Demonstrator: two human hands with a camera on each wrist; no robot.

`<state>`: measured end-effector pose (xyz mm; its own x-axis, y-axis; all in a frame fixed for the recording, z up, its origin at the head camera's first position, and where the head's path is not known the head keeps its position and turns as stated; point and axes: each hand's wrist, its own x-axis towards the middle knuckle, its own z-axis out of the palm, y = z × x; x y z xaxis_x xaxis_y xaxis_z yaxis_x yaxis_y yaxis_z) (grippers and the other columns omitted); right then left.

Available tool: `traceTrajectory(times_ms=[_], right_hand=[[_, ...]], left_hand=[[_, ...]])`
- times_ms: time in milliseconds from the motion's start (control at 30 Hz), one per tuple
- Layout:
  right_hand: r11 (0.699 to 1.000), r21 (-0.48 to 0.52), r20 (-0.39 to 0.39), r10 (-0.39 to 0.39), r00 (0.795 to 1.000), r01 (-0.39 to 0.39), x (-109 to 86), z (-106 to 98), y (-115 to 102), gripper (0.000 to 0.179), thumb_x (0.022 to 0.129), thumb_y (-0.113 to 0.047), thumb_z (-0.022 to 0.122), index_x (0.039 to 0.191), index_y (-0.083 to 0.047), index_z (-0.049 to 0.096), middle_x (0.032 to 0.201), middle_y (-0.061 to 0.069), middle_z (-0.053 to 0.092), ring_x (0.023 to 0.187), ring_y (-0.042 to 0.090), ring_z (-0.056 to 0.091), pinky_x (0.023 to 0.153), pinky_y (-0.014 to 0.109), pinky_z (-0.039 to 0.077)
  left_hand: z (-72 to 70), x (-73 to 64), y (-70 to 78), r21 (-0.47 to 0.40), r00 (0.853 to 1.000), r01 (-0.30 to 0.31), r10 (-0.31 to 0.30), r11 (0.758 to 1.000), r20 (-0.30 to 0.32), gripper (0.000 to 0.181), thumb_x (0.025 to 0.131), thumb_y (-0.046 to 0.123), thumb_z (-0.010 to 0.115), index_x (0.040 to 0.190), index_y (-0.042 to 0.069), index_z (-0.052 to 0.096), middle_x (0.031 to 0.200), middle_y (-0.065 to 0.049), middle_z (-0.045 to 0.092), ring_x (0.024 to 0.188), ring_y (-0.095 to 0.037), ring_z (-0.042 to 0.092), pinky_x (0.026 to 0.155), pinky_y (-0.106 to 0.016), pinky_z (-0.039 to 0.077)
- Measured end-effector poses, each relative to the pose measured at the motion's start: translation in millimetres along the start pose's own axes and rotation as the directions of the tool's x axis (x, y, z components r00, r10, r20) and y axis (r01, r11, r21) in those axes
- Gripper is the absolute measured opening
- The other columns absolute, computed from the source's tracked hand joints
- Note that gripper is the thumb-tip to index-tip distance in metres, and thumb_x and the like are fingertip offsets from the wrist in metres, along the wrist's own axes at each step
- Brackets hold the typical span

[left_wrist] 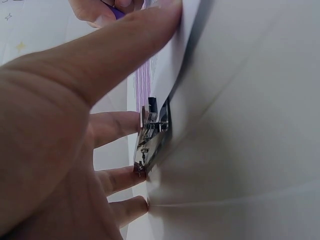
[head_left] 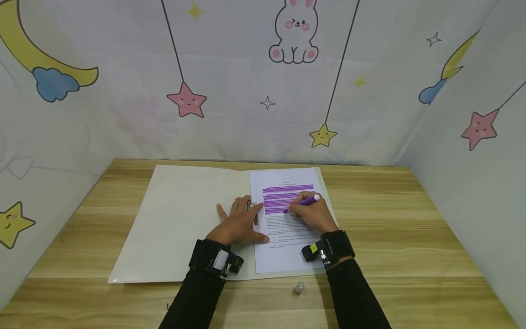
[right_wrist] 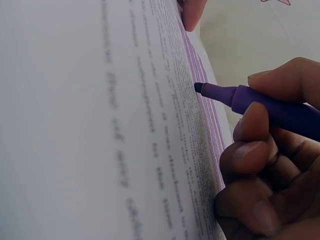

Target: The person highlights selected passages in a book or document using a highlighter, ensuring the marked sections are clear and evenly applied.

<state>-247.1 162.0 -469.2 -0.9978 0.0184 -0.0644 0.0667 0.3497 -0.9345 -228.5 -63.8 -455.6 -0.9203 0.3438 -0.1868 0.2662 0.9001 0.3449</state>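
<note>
A purple highlighter (head_left: 308, 200) is pinched between the thumb and fingers of my right hand (head_left: 314, 214). Its tip touches or nearly touches a printed sheet (head_left: 283, 260), at the lower end of several purple-marked lines. In the right wrist view the highlighter's dark tip (right_wrist: 199, 87) is at the border of the purple strokes. My left hand (head_left: 238, 224) lies with fingers spread over the sheet's left edge, thumb on the paper. Beneath those fingers is a metal clip (left_wrist: 150, 137), partly hidden in the head view.
The sheet lies on the right side of an open white folder (head_left: 176, 219) on a wooden table (head_left: 390, 228). A small grey cylinder (head_left: 299, 288), like a cap, is near the folder's front edge. Cartoon-printed white cloth (head_left: 238, 55) surrounds the back and sides.
</note>
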Motion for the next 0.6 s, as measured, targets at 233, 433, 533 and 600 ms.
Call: traceTrajectory(times_ms=[233, 433, 533, 600], right_hand=[[1.0, 0.001, -0.001, -0.011, 1.0, 0.011, 0.9, 0.1, 0.6, 0.012, 0.08, -0.009, 0.078, 0.079, -0.006, 0.066, 0.072, 0.01, 0.064, 0.064, 0.022, 0.057, 0.06, 0.031, 0.051], [1.0, 0.003, -0.015, 0.005, 1.0, -0.005, 0.5, -0.2, 0.1, 0.011, 0.08, -0.009, 0.077, 0.078, -0.007, 0.066, 0.071, 0.01, 0.064, 0.065, 0.023, 0.058, 0.061, 0.032, 0.05], [1.0, 0.001, -0.015, 0.007, 1.0, -0.007, 0.3, -0.2, -0.8, 0.011, 0.08, -0.01, 0.077, 0.079, -0.006, 0.066, 0.072, 0.01, 0.064, 0.065, 0.023, 0.058, 0.061, 0.032, 0.05], [1.0, 0.001, -0.013, 0.007, 1.0, -0.007, 0.1, -0.1, -1.1, 0.012, 0.081, -0.01, 0.077, 0.079, -0.006, 0.066, 0.072, 0.01, 0.064, 0.066, 0.023, 0.058, 0.061, 0.032, 0.049]], left_hand=[[-0.5, -0.5, -0.3, 0.0, 1.0, 0.001, -0.001, 1.0, 0.007, 0.095, 0.076, 0.054, 0.084, 0.155, 0.022, 0.042, 0.161, -0.018, 0.021, 0.147, -0.041, 0.015, 0.103, -0.079, -0.005], [-2.1, -1.0, -0.2, -0.005, 1.0, -0.008, 0.008, 1.0, 0.006, 0.095, 0.077, 0.053, 0.084, 0.155, 0.022, 0.041, 0.16, -0.017, 0.021, 0.146, -0.04, 0.015, 0.103, -0.079, -0.005], [-2.4, -1.0, -0.6, -0.005, 1.0, -0.008, 0.008, 1.0, 0.007, 0.094, 0.077, 0.053, 0.084, 0.155, 0.022, 0.041, 0.161, -0.017, 0.021, 0.147, -0.04, 0.014, 0.103, -0.079, -0.005], [-2.6, -0.8, -0.6, -0.004, 1.0, -0.007, 0.007, 1.0, 0.008, 0.094, 0.077, 0.053, 0.084, 0.155, 0.022, 0.041, 0.161, -0.017, 0.021, 0.147, -0.041, 0.014, 0.103, -0.079, -0.005]])
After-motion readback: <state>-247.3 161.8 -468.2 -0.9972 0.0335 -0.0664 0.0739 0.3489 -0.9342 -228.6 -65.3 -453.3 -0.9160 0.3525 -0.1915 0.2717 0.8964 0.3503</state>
